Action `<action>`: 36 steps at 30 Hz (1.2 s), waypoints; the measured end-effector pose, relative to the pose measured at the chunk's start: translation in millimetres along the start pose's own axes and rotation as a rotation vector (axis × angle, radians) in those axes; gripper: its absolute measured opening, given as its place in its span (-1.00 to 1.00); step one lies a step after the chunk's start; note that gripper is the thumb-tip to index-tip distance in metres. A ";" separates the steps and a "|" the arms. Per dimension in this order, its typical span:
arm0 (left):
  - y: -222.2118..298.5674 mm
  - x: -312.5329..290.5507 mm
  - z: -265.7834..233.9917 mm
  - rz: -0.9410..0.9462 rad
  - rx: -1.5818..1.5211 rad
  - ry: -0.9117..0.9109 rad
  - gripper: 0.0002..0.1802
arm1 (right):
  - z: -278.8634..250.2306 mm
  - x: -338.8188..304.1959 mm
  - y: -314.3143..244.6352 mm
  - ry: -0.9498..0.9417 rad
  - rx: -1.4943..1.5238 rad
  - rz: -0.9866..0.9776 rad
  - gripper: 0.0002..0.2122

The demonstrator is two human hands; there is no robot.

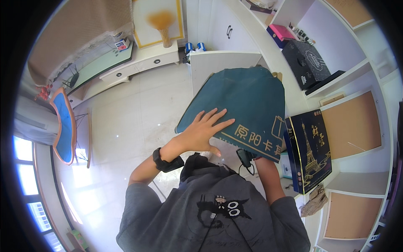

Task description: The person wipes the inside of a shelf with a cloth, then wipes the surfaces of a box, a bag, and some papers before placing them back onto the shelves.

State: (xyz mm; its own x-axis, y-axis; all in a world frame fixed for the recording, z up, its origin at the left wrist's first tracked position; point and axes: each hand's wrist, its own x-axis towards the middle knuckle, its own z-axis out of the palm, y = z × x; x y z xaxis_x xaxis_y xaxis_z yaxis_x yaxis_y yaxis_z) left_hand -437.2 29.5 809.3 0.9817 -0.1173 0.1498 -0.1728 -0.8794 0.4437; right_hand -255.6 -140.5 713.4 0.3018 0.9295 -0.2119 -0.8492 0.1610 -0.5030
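White shelving and a glossy pale floor surround the person. Their left hand [204, 133] lies flat, fingers spread, on a large dark teal fabric bag [243, 105] held at chest height. I cannot tell the right hand's state; it is hidden underneath. Supporting both sides keeps the bag level.

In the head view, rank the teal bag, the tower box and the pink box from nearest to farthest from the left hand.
1. Teal bag: under the left hand, touching.
2. Tower box: to the right, on the shelf.
3. Pink box: upper shelf, far right.
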 end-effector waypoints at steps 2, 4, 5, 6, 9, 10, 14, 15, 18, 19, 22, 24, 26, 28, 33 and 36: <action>-6.3 -9.5 3.2 -0.061 0.198 0.062 -0.17 | -0.8 31.3 18.0 -0.093 0.059 0.070 -0.49; -29.3 -0.9 14.9 -0.144 0.328 0.133 -0.28 | 8.7 40.1 14.3 -0.153 0.081 0.097 -0.49; -34.9 -1.1 10.7 -0.263 0.248 0.189 -0.33 | 7.3 48.4 21.3 -0.189 0.104 0.132 -0.49; -51.1 0.4 13.4 -0.258 0.291 0.225 -0.35 | 3.6 47.4 19.9 -0.195 0.101 0.144 -0.49; -98.5 -11.9 15.2 -0.216 0.309 0.380 -0.39 | -29.5 56.0 40.9 -0.172 -0.058 0.251 -0.49; -107.5 -17.5 13.7 -0.175 0.267 0.422 -0.43 | -55.1 52.4 52.1 -0.038 -0.351 0.247 -0.56; -117.8 -24.7 10.5 -0.100 0.216 0.588 -0.57 | -155.7 19.6 53.4 0.292 -0.582 0.350 -0.58; -119.1 -31.1 9.5 -0.113 0.218 0.577 -0.57 | -157.3 8.0 48.7 0.399 -0.445 0.341 -0.62; -114.1 -29.9 -4.5 0.021 0.385 0.552 -0.67 | -131.4 -4.4 29.1 0.495 -0.404 0.329 -0.63; -110.7 -25.2 -8.9 0.111 0.441 0.551 -0.74 | -116.7 -4.5 22.4 0.477 -0.499 0.327 -0.61; -84.3 -5.5 -17.7 0.246 0.510 0.604 -0.86 | -46.5 -2.2 12.3 0.546 -0.840 0.095 -0.50; -57.6 17.2 -31.9 0.417 0.512 0.546 -0.85 | -72.4 7.8 1.8 0.680 -1.311 -0.190 -0.34; -48.5 17.8 -37.3 0.497 0.506 0.490 -0.85 | -34.4 13.4 -21.6 0.638 -1.695 -0.571 -0.27; -39.0 18.8 -42.0 0.651 0.496 0.419 -0.85 | 15.8 12.8 -51.6 0.529 -1.958 -0.816 -0.20; -16.0 23.1 -35.4 0.895 0.490 0.443 -0.83 | 62.7 -1.4 -69.5 0.086 -2.420 -0.688 -0.22; -17.9 31.1 -33.6 0.835 0.441 0.394 -0.88 | 25.5 -6.6 -53.4 -0.075 -2.208 -0.300 -0.40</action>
State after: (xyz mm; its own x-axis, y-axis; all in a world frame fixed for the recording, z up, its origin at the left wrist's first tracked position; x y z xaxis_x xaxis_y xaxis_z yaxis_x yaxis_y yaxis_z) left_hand -406.3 57.1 835.7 0.4518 -0.6801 0.5773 -0.6668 -0.6874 -0.2879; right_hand -223.3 -146.8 763.1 0.2328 0.9722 0.0238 0.9028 -0.2070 -0.3770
